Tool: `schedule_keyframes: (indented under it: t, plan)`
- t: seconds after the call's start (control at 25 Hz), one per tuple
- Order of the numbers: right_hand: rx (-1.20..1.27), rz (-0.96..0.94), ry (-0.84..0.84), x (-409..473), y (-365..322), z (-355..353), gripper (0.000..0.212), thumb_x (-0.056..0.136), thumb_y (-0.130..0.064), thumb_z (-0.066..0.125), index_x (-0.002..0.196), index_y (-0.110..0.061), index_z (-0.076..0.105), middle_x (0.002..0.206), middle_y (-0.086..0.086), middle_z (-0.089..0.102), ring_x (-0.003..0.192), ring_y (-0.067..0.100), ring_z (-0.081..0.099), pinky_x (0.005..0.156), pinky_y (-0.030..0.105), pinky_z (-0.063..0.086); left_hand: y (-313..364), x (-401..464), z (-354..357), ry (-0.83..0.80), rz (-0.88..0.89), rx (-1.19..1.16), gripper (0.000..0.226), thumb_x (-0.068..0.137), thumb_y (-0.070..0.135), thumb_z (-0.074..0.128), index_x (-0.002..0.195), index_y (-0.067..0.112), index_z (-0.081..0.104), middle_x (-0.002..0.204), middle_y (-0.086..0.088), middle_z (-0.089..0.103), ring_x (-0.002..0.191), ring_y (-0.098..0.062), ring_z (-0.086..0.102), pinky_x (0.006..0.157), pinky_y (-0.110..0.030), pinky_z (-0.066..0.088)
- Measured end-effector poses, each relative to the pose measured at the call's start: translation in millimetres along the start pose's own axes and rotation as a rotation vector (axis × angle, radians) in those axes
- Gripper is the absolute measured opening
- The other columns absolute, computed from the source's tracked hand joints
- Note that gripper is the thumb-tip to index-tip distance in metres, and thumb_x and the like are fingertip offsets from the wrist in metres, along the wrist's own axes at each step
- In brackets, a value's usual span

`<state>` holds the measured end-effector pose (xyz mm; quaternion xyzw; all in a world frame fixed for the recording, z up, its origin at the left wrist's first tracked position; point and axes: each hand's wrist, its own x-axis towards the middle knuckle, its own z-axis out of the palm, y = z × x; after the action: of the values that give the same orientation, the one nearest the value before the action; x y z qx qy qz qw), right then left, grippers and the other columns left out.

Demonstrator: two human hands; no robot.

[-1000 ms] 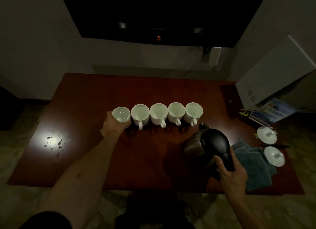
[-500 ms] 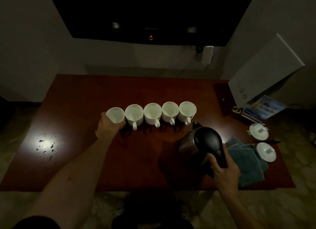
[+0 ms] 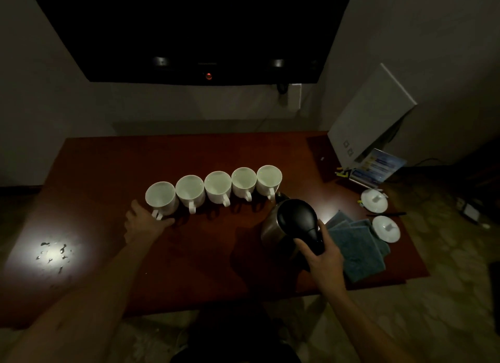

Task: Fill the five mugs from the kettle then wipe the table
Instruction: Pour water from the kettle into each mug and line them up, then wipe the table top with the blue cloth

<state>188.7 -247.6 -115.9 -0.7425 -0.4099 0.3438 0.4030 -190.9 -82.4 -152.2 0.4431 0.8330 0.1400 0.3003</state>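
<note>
We've got the right hand (image 3: 322, 257) clamped on the kettle (image 3: 290, 227) handle, spout aimed up-left at the rightmost mug (image 3: 269, 180) just beyond it; five white mugs run leftward from the grip; left hand (image 3: 143, 223) lies loose, touching the far-left mug (image 3: 161, 199); cloth (image 3: 357, 249) just right.

Left hand (image 3: 144, 223) released leftmost mug (image 3: 161, 198).
</note>
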Motion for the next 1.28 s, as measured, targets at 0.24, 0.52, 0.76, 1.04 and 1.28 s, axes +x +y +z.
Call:
schedule_keyframes:
  t: [0.24,0.52,0.76,1.04,1.28]
  plan:
    - [-0.025,-0.008,-0.004,4.7,5.3,-7.3,0.091,0.077,-0.066,0.067,0.157,-0.037,0.034,0.139,-0.002,0.060,0.120,0.015,0.061,0.102,0.038,0.054,-16.3,-50.2,24.6,-0.146,-0.117,0.080,0.122,0.071,0.038,0.087,0.155,0.006,0.004,0.160,-0.025,0.015,0.145,-0.047,0.021,0.114,-0.061,0.026]
    - [0.007,0.003,0.068,50.7,7.5,-30.2,0.063,0.090,-0.039,0.074,0.145,-0.019,0.051,0.117,0.001,0.065,0.110,0.023,0.067,0.087,0.031,0.058,-13.3,-102.2,88.2,-0.361,-0.031,0.185,0.122,0.072,0.053,0.081,0.155,0.007,0.005,0.161,-0.019,0.019,0.145,-0.041,0.026,0.115,-0.057,0.030]
    - [-0.013,-0.066,0.025,84.6,11.7,-45.9,0.071,0.089,-0.047,0.072,0.151,-0.025,0.045,0.124,0.001,0.065,0.110,0.017,0.064,0.086,0.023,0.054,-7.0,-108.8,90.7,-0.336,-0.043,0.175,0.109,0.074,0.050,0.081,0.151,0.005,0.017,0.156,-0.020,0.029,0.142,-0.040,0.032,0.113,-0.055,0.034]
    - [-0.199,-0.120,-0.246,144.8,12.9,-108.8,0.077,0.092,-0.030,0.074,0.158,-0.023,0.036,0.136,-0.002,0.060,0.123,0.014,0.056,0.097,0.025,0.046,-1.1,-128.3,95.8,-0.320,0.042,0.381,0.101,0.079,0.055,0.073,0.151,0.009,0.021,0.155,-0.015,0.032,0.142,-0.036,0.034,0.113,-0.055,0.032]
    - [-0.275,-0.082,-0.346,159.4,14.0,-129.8,0.080,0.090,-0.036,0.075,0.158,-0.017,0.037,0.143,0.005,0.057,0.136,0.027,0.052,0.103,0.032,0.042,38.1,-170.8,137.3,-0.345,0.123,0.375,0.105,0.079,0.060,0.070,0.155,0.013,0.014,0.159,-0.009,0.028,0.145,-0.031,0.029,0.116,-0.055,0.026]
